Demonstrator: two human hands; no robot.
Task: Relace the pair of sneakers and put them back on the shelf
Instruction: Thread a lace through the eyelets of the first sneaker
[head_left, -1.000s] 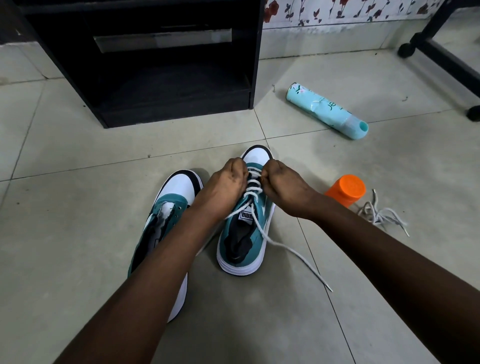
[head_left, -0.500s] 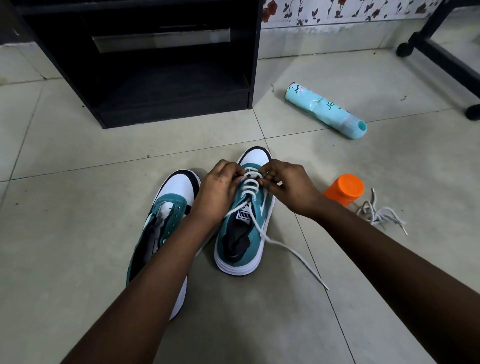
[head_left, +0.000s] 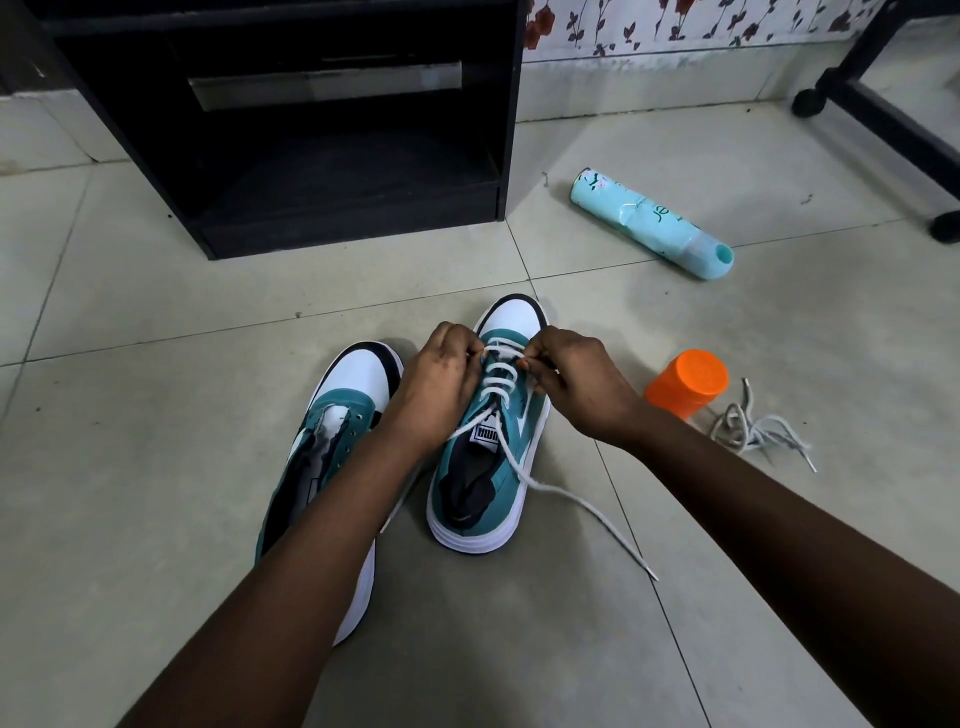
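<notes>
Lacing two sneakers (head_left: 480, 447) (one laced), two hands (head_left: 441, 384).

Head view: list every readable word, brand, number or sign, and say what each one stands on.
"PUMA", upside down from this camera, on the white tongue label of the right sneaker that both hands are lacing.
Dark script lettering on the turquoise spray can lying on the floor: only partly visible, too blurred to read.
Orange-lidded container: no text visible.

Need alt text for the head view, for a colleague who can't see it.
Both hands, left hand and right hand, pinch the white lace on the right sneaker; the left sneaker beside it is unlaced, before a black shelf.
</notes>
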